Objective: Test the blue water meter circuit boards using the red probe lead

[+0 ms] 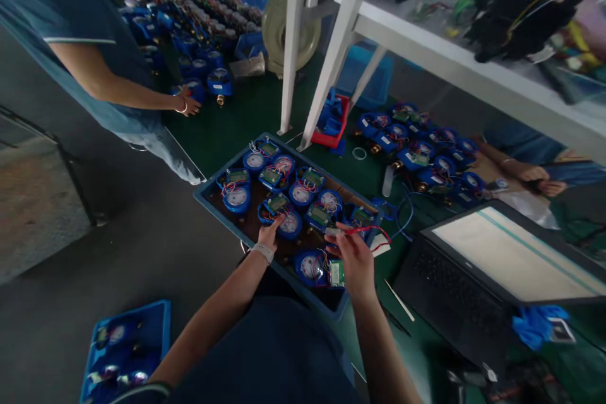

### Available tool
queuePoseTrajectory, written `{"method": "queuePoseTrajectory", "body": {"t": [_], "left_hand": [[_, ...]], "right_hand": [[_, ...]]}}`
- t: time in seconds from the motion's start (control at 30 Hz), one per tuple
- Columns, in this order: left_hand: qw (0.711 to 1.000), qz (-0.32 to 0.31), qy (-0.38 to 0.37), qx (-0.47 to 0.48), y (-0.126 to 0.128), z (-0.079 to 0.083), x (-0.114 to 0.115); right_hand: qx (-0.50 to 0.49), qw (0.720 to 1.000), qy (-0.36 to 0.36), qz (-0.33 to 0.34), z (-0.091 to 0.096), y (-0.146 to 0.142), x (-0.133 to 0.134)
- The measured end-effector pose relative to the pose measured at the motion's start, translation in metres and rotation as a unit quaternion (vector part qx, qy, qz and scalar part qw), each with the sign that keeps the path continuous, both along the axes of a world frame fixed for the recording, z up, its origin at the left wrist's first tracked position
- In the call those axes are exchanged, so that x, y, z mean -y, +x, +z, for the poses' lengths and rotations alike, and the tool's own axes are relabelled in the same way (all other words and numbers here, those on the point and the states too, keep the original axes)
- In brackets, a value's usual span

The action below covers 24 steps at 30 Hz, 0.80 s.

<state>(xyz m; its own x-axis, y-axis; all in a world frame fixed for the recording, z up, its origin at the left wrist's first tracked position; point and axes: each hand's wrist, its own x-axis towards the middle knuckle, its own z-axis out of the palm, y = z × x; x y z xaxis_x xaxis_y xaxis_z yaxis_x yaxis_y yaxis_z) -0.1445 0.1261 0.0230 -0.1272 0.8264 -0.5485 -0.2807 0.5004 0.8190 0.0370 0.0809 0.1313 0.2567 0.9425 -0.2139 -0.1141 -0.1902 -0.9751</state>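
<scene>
A blue tray (208, 193) in front of me holds several blue water meters with round dials, green circuit boards and thin coloured wires. My left hand (268, 237) reaches over the tray's near side, its fingers closed on a water meter (290, 225) between the dial and the board. Over the tray's right part, my right hand (353, 255) pinches a small pale grey piece (334, 231), and a red wire (374, 229) loops off to its right. Beneath that hand lies another meter (311, 266), its board partly covered by my fingers.
An open laptop (473, 265) stands right of the tray. More meters (426, 151) crowd the bench behind it, near another person's hands (540, 180). White shelf posts (326, 57) rise beyond the tray. A co-worker (104, 69) touches meters at left. A blue crate (165, 322) sits lower left.
</scene>
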Motion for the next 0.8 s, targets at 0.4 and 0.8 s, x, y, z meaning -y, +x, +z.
{"method": "queuePoseTrajectory", "body": {"t": [0.4,0.8], "left_hand": [[0.976,-0.012,-0.164,0.145,-0.027,0.016,-0.007],[0.972,0.010,-0.144,0.183,-0.020,0.011,0.000]], "right_hand": [[0.134,0.977,0.012,0.163,-0.073,-0.032,-0.086],[0.283,0.929,0.062,0.231,-0.089,-0.042,-0.092]]}}
